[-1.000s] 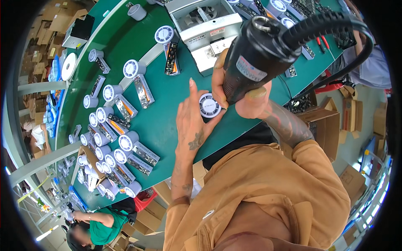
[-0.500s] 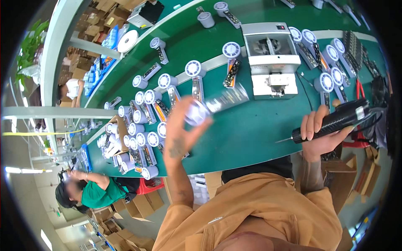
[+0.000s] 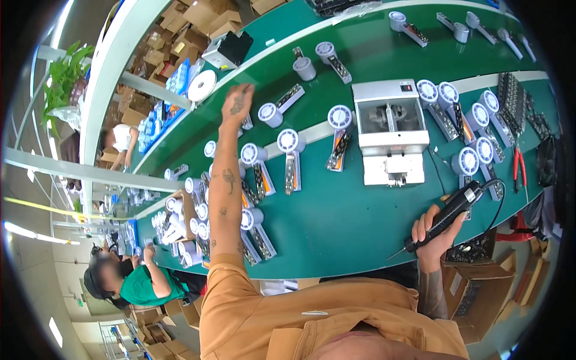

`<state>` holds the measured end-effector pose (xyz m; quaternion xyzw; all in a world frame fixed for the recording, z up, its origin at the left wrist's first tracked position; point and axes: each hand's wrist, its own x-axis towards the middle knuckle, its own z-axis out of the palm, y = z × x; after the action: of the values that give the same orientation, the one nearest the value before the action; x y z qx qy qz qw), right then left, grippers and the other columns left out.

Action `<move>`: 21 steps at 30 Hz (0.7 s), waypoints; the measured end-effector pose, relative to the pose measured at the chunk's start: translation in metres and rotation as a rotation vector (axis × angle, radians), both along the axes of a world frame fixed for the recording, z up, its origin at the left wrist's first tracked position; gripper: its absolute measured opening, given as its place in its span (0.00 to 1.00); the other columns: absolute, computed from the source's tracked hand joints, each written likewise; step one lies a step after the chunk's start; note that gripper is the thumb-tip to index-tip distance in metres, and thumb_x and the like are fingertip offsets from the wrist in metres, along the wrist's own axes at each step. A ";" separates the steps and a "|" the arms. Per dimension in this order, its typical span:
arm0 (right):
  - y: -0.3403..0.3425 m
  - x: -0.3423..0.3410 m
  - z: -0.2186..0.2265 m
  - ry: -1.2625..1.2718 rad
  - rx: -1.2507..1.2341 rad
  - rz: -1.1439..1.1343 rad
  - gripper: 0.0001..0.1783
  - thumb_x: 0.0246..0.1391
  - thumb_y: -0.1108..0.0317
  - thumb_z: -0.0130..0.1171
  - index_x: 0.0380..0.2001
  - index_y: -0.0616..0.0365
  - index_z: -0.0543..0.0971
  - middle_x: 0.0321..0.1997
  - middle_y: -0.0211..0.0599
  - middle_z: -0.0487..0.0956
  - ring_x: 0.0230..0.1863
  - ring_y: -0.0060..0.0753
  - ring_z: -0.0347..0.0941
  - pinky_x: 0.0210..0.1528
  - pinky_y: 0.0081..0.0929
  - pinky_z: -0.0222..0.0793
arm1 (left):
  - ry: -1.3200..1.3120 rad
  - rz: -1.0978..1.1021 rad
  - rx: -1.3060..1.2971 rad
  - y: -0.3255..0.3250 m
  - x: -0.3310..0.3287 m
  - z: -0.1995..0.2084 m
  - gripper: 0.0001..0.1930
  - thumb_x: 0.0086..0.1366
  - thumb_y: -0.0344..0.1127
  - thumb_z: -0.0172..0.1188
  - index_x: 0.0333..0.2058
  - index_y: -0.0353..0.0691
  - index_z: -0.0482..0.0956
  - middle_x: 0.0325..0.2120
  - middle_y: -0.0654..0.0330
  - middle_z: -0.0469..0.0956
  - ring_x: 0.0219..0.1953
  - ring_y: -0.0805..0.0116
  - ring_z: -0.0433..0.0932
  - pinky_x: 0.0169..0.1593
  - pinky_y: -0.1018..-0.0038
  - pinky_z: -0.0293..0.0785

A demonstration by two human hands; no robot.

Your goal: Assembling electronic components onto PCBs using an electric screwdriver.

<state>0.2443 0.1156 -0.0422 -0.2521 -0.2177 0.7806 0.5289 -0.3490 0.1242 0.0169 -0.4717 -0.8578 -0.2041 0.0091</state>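
Observation:
My left arm is stretched far over the bench. My left hand (image 3: 239,103) is at the belt, its fingers curled downward and partly hidden, so what they grip cannot be made out. Part of a white unit's handle (image 3: 246,122) shows beside its wrist. Nearby on the belt lies another hair-dryer-shaped white unit (image 3: 270,114), with a round head and a handle. In my right hand (image 3: 433,238) is a black electric screwdriver (image 3: 449,217), its thin bit pointing left and a cable trailing from its back end. It is above the bench's near edge.
A grey-white machine (image 3: 393,129) stands mid-bench. Several similar units (image 3: 289,142) with exposed circuit boards lie to its left and right. Red-handled pliers (image 3: 519,168) and rows of dark boards (image 3: 511,99) are at the right. A person in green (image 3: 144,285) works at the left.
My left hand has gone from mid-bench, where it held a white unit, out to the far belt. A unit now lies on the belt beside it. My right hand keeps the screwdriver; the view has shifted.

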 end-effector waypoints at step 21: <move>0.025 -0.029 0.102 0.187 0.510 0.122 0.47 0.59 0.26 0.45 0.63 0.57 0.59 0.20 0.35 0.69 0.17 0.27 0.68 0.19 0.27 0.66 | -0.236 0.118 -0.076 -0.096 0.231 0.135 0.21 0.65 0.49 0.63 0.39 0.32 0.85 0.20 0.55 0.80 0.20 0.71 0.79 0.23 0.76 0.74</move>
<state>0.2157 0.1407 0.0593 -0.0241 -0.3721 0.7508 0.5452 -0.1180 0.0287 0.1523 -0.3932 -0.8862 -0.2246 -0.0979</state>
